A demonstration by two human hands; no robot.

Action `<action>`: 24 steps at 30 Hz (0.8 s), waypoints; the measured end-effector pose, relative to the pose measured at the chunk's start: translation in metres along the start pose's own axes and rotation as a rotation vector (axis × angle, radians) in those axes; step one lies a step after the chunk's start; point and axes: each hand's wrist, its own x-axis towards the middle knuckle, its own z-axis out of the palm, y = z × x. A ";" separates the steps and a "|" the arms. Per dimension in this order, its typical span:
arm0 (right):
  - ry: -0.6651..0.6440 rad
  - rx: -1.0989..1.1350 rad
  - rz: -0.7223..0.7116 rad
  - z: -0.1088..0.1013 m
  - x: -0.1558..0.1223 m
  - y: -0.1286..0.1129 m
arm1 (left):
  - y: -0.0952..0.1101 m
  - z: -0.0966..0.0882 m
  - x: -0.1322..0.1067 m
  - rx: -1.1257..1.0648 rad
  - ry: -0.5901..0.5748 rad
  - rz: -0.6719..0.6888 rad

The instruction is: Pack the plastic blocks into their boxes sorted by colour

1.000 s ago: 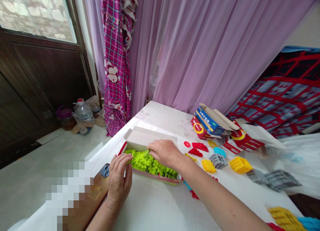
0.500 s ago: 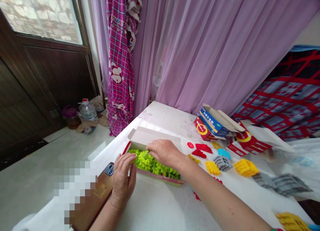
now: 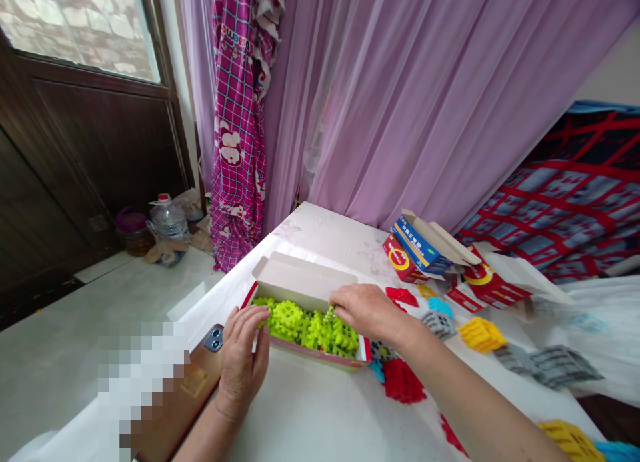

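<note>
An open cardboard box [image 3: 320, 357] lies on the table, filled with lime-green plastic interlocking building pieces [image 3: 290, 322]. Over its right part is my right hand [image 3: 367, 309], thumb and fingers pinched on a small green building piece [image 3: 330, 313] just above the others. My left hand [image 3: 245, 355] rests at the box's left end, thumb apart from the fingers, its fingertips by the green pieces and gripping nothing I can see. The box's lid flap [image 3: 305, 269] is folded back, away from me.
A phone [image 3: 195, 382] lies left of my left hand. Right of the box are red pieces [image 3: 404, 382], yellow pieces [image 3: 481, 334] and grey pieces [image 3: 563, 365]. Opened blue [image 3: 417, 242] and red [image 3: 487, 282] cartons stand at the back right. A purple curtain [image 3: 400, 115] hangs behind the table.
My right hand has moved right along the box, from its middle to its right part. My left hand stays at the left end. The view has shifted slightly.
</note>
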 end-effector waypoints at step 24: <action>0.033 0.104 -0.092 0.012 0.007 -0.018 | -0.001 0.000 -0.001 0.015 -0.012 0.005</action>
